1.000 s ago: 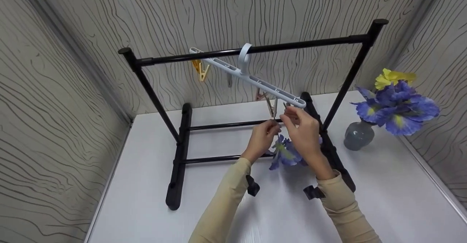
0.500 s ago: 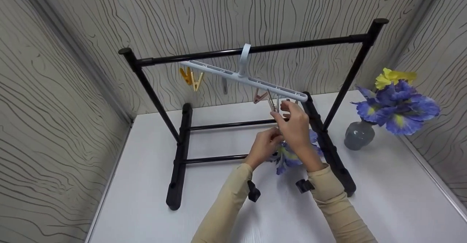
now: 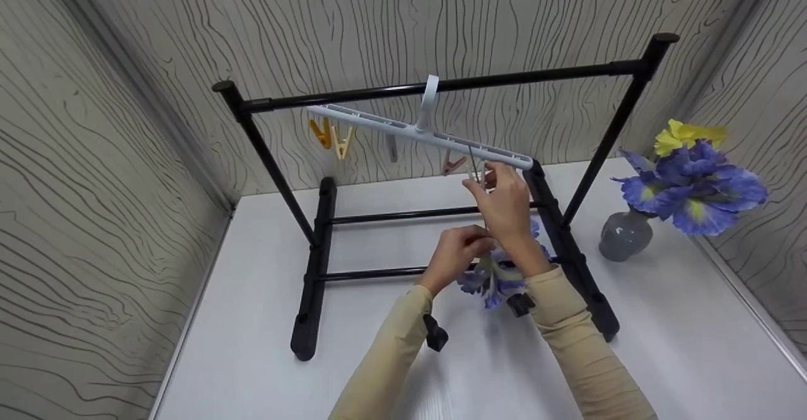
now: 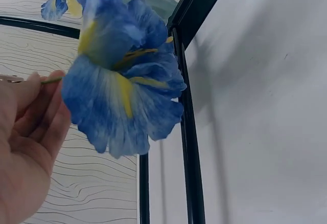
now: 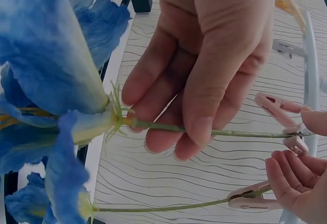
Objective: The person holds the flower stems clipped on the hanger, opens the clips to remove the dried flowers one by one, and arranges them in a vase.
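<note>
My left hand [image 3: 451, 256] pinches the thin green stem of a blue iris [image 4: 122, 86] between thumb and fingers, with the bloom hanging downward. Above it, my right hand [image 3: 504, 202] grips a pale pink clothespin [image 5: 295, 138] under the right half of the light-blue clip hanger [image 3: 422, 135]. The upper end of the stem lies at this clothespin's jaws. A second blue iris [image 5: 28, 201] hangs alongside, its stem caught in another pink clothespin [image 5: 248, 194]. In the head view the right hand partly covers both flowers.
The hanger hooks over the top bar of a black rack [image 3: 529, 81]. From its left half hang an orange clothespin [image 3: 320, 134], a cream one [image 3: 342, 142] and a grey one [image 3: 392, 147]. A grey vase [image 3: 624, 237] with blue and yellow flowers stands right of the rack.
My right hand has moved left and up to the clothespin. My left hand has come down slightly with the stem. The hanger has swung, its left end now lower in view.
</note>
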The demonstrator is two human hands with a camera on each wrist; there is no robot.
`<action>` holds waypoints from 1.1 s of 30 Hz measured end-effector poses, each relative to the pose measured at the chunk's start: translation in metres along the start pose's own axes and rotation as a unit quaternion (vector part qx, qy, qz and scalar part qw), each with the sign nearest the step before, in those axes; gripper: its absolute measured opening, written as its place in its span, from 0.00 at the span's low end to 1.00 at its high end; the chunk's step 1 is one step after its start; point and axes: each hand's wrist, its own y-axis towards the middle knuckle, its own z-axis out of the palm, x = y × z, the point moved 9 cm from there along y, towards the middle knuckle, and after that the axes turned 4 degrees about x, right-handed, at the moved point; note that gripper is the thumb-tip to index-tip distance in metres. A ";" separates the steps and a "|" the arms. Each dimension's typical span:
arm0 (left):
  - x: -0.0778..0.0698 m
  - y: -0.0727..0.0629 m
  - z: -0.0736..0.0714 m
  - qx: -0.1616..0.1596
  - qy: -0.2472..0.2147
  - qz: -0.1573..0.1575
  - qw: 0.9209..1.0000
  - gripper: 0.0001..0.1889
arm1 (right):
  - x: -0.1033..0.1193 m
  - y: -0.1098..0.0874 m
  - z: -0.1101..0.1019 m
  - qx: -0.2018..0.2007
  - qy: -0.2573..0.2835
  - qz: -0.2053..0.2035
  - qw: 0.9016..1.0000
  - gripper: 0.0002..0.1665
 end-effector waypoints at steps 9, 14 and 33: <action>0.009 -0.006 -0.008 0.029 -0.065 -0.008 0.997 0.09 | -0.001 0.009 0.007 0.039 -0.027 -0.010 0.999 0.18; 0.016 -0.012 -0.015 0.052 -0.105 -0.026 0.993 0.09 | 0.002 0.016 0.008 0.066 -0.029 -0.015 0.997 0.16; 0.014 -0.033 -0.046 0.095 0.003 -0.048 0.994 0.10 | -0.002 0.021 0.003 0.013 -0.037 -0.055 0.998 0.11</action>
